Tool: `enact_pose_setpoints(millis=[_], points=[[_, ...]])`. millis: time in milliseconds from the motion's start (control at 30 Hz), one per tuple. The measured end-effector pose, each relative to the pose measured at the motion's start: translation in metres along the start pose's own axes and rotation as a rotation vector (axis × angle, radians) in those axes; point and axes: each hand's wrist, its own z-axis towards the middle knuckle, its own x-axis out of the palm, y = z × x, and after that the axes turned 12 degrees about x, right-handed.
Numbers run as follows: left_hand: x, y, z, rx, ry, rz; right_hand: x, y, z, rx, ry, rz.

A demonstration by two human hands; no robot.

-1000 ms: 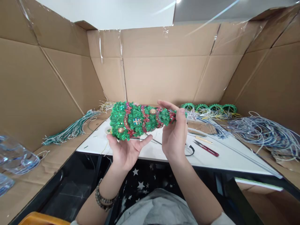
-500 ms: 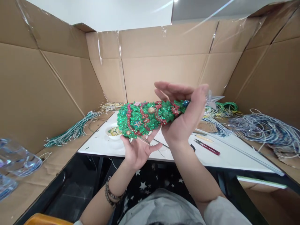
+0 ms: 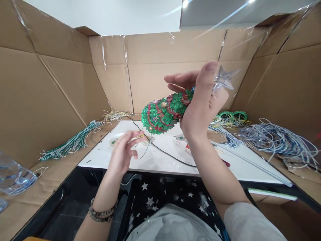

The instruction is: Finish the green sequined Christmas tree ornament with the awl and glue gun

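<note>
Right hand [image 3: 199,112] holds the green tree [image 3: 162,115] near the left hand [image 3: 122,152].

The tree [image 3: 162,117] is in the right hand [image 3: 200,110] above the table [image 3: 100,157], strand bundle [image 3: 72,144] left, strand coil [image 3: 278,139] right.

No legible text, labels, brands, numbers or signs. Nothing readable on the bench [image 3: 100,158], on the cardboard wall [image 3: 155,78] behind the bench, or on the green tree [image 3: 162,115] held above the bench.
</note>
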Motion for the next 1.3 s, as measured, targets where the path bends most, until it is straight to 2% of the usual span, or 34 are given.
enact_pose_setpoints(millis=[100,267,367,467,533,700,800,1000,1167,1300], points=[[-0.007,-0.007,0.006,0.075,-0.069,0.024,-0.003,-0.008,0.002,-0.005,0.001,0.007],[0.008,0.002,-0.002,-0.042,0.035,-0.111,-0.007,-0.018,0.008,0.109,0.065,0.002],[0.019,0.014,-0.008,-0.064,0.028,-0.237,-0.007,-0.026,0.013,0.204,0.084,-0.017],[0.024,0.022,-0.010,-0.104,-0.009,-0.274,-0.004,-0.034,0.019,0.303,0.107,-0.063],[0.024,0.025,-0.009,-0.133,-0.049,-0.266,-0.002,-0.037,0.023,0.372,0.165,-0.100],[0.023,0.023,-0.002,-0.222,-0.184,-0.287,-0.005,-0.030,0.030,0.483,0.423,-0.231],[0.023,0.019,0.000,-0.294,-0.205,-0.332,-0.008,-0.025,0.030,0.444,0.481,-0.267],[0.026,0.016,-0.005,-0.490,-0.141,-0.353,0.000,-0.022,0.020,0.297,0.426,-0.237],[0.025,0.016,-0.006,-0.514,-0.099,-0.420,-0.002,-0.024,0.022,0.284,0.502,-0.192],[0.028,0.018,-0.007,-0.519,-0.091,-0.449,-0.010,-0.036,0.025,0.270,0.546,-0.146]])
